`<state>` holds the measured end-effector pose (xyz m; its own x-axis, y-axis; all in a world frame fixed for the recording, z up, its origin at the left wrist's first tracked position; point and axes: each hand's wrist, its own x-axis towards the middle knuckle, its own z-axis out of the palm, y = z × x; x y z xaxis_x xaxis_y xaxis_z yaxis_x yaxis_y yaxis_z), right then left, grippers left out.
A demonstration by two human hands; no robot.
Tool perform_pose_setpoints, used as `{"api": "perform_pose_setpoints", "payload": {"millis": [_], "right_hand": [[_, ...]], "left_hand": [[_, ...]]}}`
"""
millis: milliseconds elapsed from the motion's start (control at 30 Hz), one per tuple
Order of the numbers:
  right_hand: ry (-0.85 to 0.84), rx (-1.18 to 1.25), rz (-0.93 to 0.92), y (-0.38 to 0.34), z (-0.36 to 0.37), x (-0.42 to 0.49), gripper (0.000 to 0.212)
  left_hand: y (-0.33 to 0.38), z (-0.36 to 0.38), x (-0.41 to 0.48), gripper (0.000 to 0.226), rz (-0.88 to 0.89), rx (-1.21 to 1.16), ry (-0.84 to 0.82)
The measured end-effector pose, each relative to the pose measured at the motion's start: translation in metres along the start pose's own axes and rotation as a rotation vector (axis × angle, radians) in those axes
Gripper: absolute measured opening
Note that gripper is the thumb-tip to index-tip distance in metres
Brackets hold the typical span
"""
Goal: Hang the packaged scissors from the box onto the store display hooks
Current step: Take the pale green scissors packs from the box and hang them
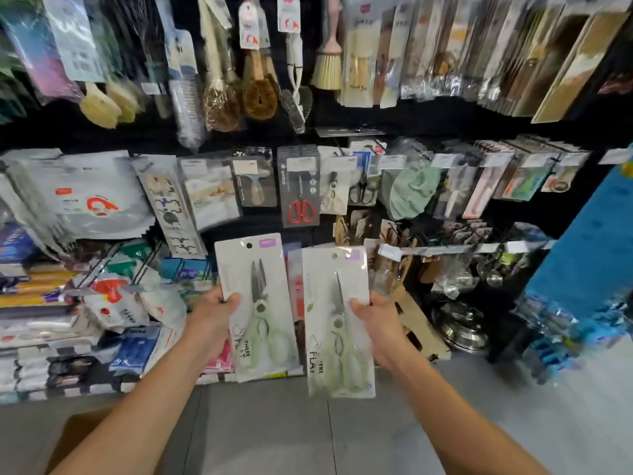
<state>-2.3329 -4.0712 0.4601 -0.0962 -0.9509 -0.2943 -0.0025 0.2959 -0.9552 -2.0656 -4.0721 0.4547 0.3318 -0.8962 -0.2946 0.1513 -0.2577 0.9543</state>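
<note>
The display wall (445, 114) fills the upper frame, a dark panel hung in rows with packaged kitchen goods; its middle row carries the scissor section, where a red-handled scissors pack (300, 192) hangs beside a white-handled scissors pack (333, 193) and a black-handled one just right of it. A corner of the cardboard box (78, 437) shows at bottom left, below the left forearm and well apart from both hands. Two packs of green-handled scissors are held up in front of the lower shelves, below the scissor row. The left scissors pack (257, 303) is gripped at its left edge, about mid-height, by the left hand (210, 318), thumb on the face and fingers behind. The right scissors pack (337, 320) is gripped the same way at its right edge by the right hand (378, 323). Both cards stand with the long axis near vertical, blades up and handles down, the left card leaning slightly left at the top. The hang hole (249, 245) of the left pack and the hang hole (334, 256) of the right pack therefore lie at the top edge, above each hand and toward the hooks. The hook tips themselves cannot be made out behind the hanging stock. The right pack lies more directly below the scissor row, so the right hand appears the nearer for the first placement.
</note>
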Motion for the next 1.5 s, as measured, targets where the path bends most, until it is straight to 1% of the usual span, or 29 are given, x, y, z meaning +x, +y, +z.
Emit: {"api": "perform_pose_setpoints", "payload": {"millis": [100,200,300,433,533,633,733,867,1100,1133,1200,1300,1367,1500], "right_hand": [[-0.015,-0.001,-0.020,-0.011,-0.030,0.016,0.010],[-0.035,0.002,-0.037,-0.014,-0.048,0.037,0.006],[-0.019,-0.009,-0.033,-0.013,-0.059,0.061,0.016],[-0.001,0.003,0.013,-0.019,-0.067,0.099,0.013],[0.063,0.003,0.022,-0.026,-0.067,0.128,0.016],[0.153,-0.065,-0.040,-0.040,-0.064,0.157,0.014],[0.184,-0.112,-0.124,-0.053,-0.061,0.183,0.024],[0.176,-0.094,-0.163,-0.070,-0.055,0.214,0.010],[0.213,-0.118,-0.175,-0.096,-0.031,0.288,0.022],[0.212,-0.109,-0.173,-0.101,-0.028,0.298,0.022],[0.192,-0.092,-0.190,-0.111,-0.021,0.313,0.014],[0.142,-0.050,-0.237,-0.119,-0.015,0.329,0.014],[0.107,-0.019,-0.247,-0.116,-0.014,0.332,0.008],[0.068,0.028,-0.268,-0.105,-0.014,0.331,0.010]], "left_hand": [[0.002,0.036,-0.007,0.031,-0.007,0.024,0.025],[0.003,0.065,-0.008,0.031,0.023,0.034,0.066],[0.003,0.084,0.001,0.027,0.060,0.028,0.129],[0.003,0.106,0.022,0.020,0.072,0.068,0.145],[0.001,0.118,0.050,0.020,0.053,0.063,0.055],[0.007,0.129,0.081,0.020,0.034,0.067,-0.035],[0.015,0.140,0.113,0.018,0.052,0.066,-0.046],[0.028,0.149,0.144,0.020,0.046,0.078,-0.027],[0.040,0.161,0.169,0.025,0.000,0.018,0.024],[0.041,0.162,0.170,0.026,0.001,0.010,0.030],[0.043,0.165,0.172,0.024,0.003,0.003,0.032],[0.044,0.165,0.179,0.024,0.000,0.003,0.050],[0.045,0.165,0.182,0.025,0.000,0.012,0.067],[0.046,0.165,0.185,0.022,-0.007,0.021,0.077]]}}
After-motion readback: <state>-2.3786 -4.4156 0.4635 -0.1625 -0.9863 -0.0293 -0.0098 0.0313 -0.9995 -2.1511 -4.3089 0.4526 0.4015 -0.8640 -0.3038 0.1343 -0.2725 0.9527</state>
